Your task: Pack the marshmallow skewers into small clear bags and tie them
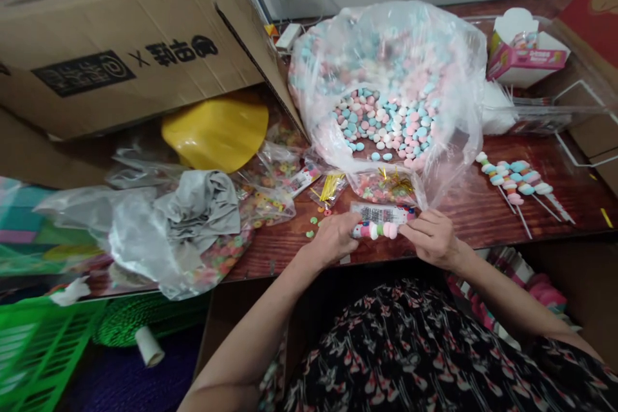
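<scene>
Close to the table's front edge, my left hand [337, 239] is closed on one end of a skewer of candies [380, 230], threaded in pink, white and green. My right hand [432, 236] pinches at the other end, its fingertips partly hidden. Right behind the skewer is a printed clear wrapper [379, 214]; I cannot tell whether the skewer is inside it. A bag of pink, orange and green candy rings [381, 188] lies beyond, with gold twist ties on it. Several finished-looking candy skewers [514, 177] lie in a pile to the right.
A large open plastic bag of pink, blue and white candies [386, 119] fills the back middle. On the left are a cardboard box [120, 58], a yellow sheet [217, 132] and a grey cloth [205, 209]. A clear tray with a pink box [528, 51] stands back right.
</scene>
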Tool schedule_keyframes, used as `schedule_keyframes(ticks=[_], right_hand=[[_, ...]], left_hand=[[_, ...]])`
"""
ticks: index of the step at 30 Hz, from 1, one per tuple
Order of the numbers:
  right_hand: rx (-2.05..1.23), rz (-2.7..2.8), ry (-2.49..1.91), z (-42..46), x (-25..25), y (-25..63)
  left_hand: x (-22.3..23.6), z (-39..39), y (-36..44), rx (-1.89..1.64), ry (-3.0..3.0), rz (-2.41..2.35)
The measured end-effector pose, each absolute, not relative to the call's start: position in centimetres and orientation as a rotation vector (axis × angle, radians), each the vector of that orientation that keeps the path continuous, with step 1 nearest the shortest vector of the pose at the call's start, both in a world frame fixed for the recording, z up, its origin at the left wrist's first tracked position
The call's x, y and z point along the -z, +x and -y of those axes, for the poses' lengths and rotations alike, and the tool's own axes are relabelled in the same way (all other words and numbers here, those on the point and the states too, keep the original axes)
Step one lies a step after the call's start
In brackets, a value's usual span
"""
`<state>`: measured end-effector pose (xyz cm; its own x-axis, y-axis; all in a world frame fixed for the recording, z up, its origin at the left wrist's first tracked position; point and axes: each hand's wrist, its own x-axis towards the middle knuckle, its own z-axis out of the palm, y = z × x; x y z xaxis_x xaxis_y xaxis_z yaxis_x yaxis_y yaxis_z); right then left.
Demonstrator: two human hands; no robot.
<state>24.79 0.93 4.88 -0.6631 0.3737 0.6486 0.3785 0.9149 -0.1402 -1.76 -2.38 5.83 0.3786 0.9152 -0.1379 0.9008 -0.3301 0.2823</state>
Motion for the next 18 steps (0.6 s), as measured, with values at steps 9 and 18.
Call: schedule_keyframes(ticks=[9, 18], right_hand=[[0.096, 2.47, -0.351, -3.1, -7.1, 24.6], [-0.341, 2.855, -0.636, -4.0, -8.9, 25.0]], left_hand=[[-5.9, 2.2, -1.4, -0.303, 2.344, -1.396], [-6.5, 3.3, -1.0, -0.232, 2.482, -1.301]])
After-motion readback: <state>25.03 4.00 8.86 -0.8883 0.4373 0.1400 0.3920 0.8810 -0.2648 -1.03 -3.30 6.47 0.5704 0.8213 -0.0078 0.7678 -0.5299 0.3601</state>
